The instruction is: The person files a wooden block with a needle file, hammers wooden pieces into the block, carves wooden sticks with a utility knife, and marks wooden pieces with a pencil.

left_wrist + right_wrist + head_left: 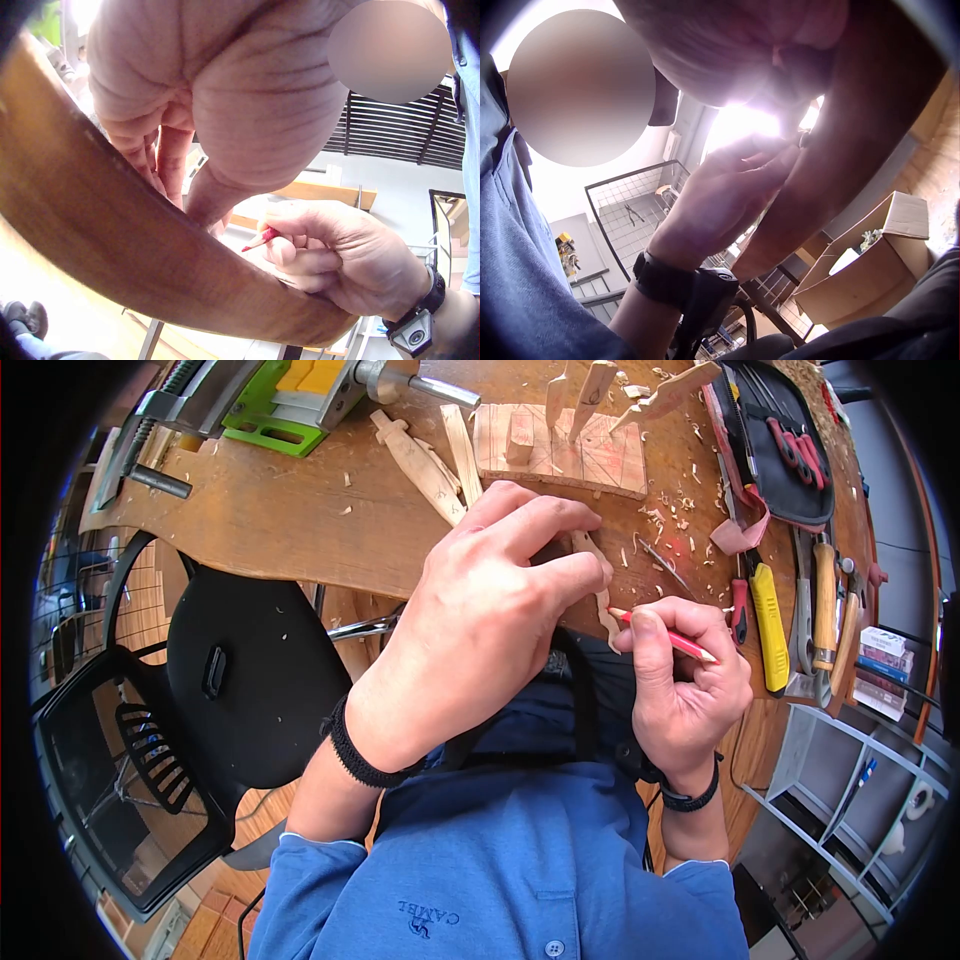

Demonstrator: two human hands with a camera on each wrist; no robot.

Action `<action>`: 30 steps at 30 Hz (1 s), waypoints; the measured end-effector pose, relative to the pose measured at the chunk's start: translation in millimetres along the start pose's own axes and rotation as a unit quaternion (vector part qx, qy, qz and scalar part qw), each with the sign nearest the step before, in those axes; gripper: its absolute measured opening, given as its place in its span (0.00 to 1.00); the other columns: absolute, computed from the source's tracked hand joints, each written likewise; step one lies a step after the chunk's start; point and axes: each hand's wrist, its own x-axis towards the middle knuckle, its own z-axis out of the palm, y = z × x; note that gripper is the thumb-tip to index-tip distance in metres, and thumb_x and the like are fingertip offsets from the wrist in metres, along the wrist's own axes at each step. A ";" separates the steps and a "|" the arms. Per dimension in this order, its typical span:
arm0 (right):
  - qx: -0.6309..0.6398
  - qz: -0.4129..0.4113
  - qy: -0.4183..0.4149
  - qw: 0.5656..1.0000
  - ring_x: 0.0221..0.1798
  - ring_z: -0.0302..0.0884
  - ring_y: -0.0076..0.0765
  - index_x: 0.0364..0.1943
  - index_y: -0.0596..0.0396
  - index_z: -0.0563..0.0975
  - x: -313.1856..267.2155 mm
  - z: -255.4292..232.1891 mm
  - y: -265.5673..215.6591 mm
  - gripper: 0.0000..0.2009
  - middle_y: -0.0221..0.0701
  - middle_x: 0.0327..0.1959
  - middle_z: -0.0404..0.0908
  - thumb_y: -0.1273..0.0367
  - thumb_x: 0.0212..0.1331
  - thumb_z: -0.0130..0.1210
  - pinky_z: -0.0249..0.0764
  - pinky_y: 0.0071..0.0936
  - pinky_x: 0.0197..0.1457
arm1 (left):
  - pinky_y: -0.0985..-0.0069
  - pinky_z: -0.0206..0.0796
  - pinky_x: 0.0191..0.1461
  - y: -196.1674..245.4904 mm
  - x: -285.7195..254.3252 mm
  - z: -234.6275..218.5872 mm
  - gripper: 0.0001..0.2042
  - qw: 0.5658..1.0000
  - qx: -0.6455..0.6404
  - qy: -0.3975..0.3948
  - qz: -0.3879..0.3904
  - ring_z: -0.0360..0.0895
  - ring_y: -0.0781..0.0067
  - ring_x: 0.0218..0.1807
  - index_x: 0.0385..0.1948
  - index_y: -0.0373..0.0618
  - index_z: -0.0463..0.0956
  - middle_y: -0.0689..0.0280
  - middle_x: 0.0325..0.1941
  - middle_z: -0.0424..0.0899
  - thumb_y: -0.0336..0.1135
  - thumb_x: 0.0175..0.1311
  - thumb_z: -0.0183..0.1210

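Observation:
At the front edge of the wooden workbench point(330, 550), my left hand point(490, 600) holds a slim carved wooden piece point(604, 606) between thumb and fingers. Part of that piece is hidden under the hand, and its wavy lower end sticks out toward my body. My right hand point(690, 685) pinches a red pencil point(688, 645), its red tip right at the side of the carved piece. The left wrist view shows the pencil tip point(255, 244) above the bench edge, with the right hand point(337, 255) around it.
Behind the hands stands a wooden block point(560, 455) with upright carved sticks. A green vise point(275, 410) sits at back left, beside wooden blanks point(420, 465). Shavings, a yellow utility knife point(768, 625) and a tool pouch point(790, 450) lie on the right. A black chair point(250, 670) is at left.

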 end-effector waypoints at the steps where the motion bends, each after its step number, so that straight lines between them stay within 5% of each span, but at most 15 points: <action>1: 0.000 0.000 0.000 1.000 0.32 0.85 0.20 0.43 0.63 0.83 0.2 0.2 -0.1 0.03 0.33 0.34 0.89 0.76 0.74 0.65 0.81 0.20 0.37 | 0.62 0.80 0.57 0.0 -0.1 -0.1 0.16 1.000 0.000 -0.003 -0.002 0.85 0.53 0.54 0.40 0.43 0.90 0.60 0.56 0.89 0.17 0.48 0.67; 10: -0.006 0.031 -0.008 0.999 0.36 0.88 0.22 0.44 0.65 0.82 0.1 -0.8 -4.7 0.04 0.33 0.35 0.88 0.76 0.76 0.63 0.83 0.20 0.43 | 0.62 0.80 0.57 -0.4 0.3 0.5 0.16 1.000 -0.005 -0.001 -0.002 0.85 0.54 0.54 0.40 0.43 0.90 0.60 0.56 0.89 0.17 0.48 0.67; 12: 0.004 -0.011 0.012 1.000 0.30 0.82 0.17 0.42 0.62 0.83 0.8 2.0 1.1 0.03 0.31 0.33 0.89 0.77 0.73 0.66 0.78 0.19 0.34 | 0.62 0.80 0.57 -0.7 0.2 0.4 0.16 1.000 -0.003 -0.002 -0.003 0.85 0.54 0.54 0.40 0.43 0.90 0.60 0.56 0.89 0.17 0.48 0.67; 25: -0.002 -0.006 0.004 1.000 0.29 0.79 0.15 0.41 0.62 0.83 0.3 0.0 0.7 0.03 0.30 0.32 0.88 0.76 0.72 0.67 0.75 0.19 0.32 | 0.61 0.80 0.58 -0.9 -0.2 1.0 0.16 1.000 -0.003 -0.003 -0.005 0.85 0.53 0.53 0.40 0.43 0.90 0.60 0.56 0.89 0.17 0.48 0.67; 30: 0.174 0.126 0.109 0.971 0.29 0.82 0.18 0.43 0.60 0.81 -3.0 -6.1 -6.7 0.06 0.32 0.31 0.87 0.71 0.76 0.63 0.76 0.19 0.32 | 0.61 0.80 0.58 -0.3 -0.5 0.8 0.16 1.000 -0.005 -0.002 -0.005 0.85 0.53 0.53 0.40 0.43 0.90 0.60 0.56 0.89 0.17 0.48 0.67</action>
